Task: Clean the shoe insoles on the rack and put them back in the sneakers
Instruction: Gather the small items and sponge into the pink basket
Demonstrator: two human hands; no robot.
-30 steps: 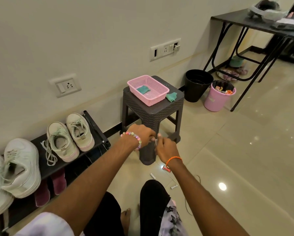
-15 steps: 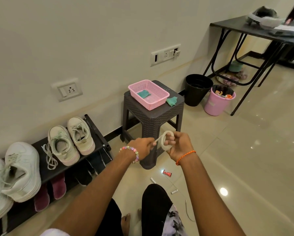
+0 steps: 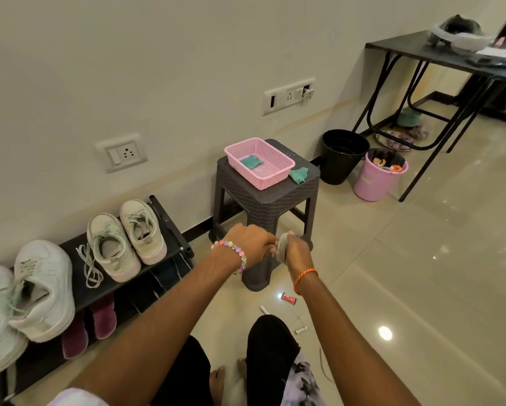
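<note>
A: Head view, surroundings first?

B: Item: dark brown woven-pattern plastic stool (image 3: 265, 200), standing on the glossy beige tiled floor (image 3: 421, 273) against the wall; on its seat a pink perforated plastic basket (image 3: 275, 178) with a teal cloth (image 3: 250, 162) inside; a second crumpled teal cloth (image 3: 298, 174) on the seat, just beside the basket. Item: black round bin (image 3: 344, 156) and pink round bucket (image 3: 377, 178), side by side to the right of the stool; black folding metal table (image 3: 439, 51) beyond them. Item: small wrappers and scraps (image 3: 288, 298) on the floor between the stool and the person's knees.

A: And the rack?

B: Item: low black two-tier shoe rack (image 3: 169, 218) along the wall at left; top tier carries a pair of pale grey-green lace-up sneakers (image 3: 125, 244) and, further left, a pair of bulky white sneakers (image 3: 26, 300); maroon slippers (image 3: 89, 326) on the lower tier.

A: The hands?

B: Both meet in front of the stool's near leg, which they partly hide. Right hand (image 3: 297, 254), orange thread at the wrist: fingers curled round a bent pale grey insole (image 3: 282, 247). Left hand (image 3: 251, 244), beaded bracelet at the wrist: fingers closed on the insole's near edge; the exact pinch is blurred. The insole is held in the air, apart from the rack and the sneakers.
</note>
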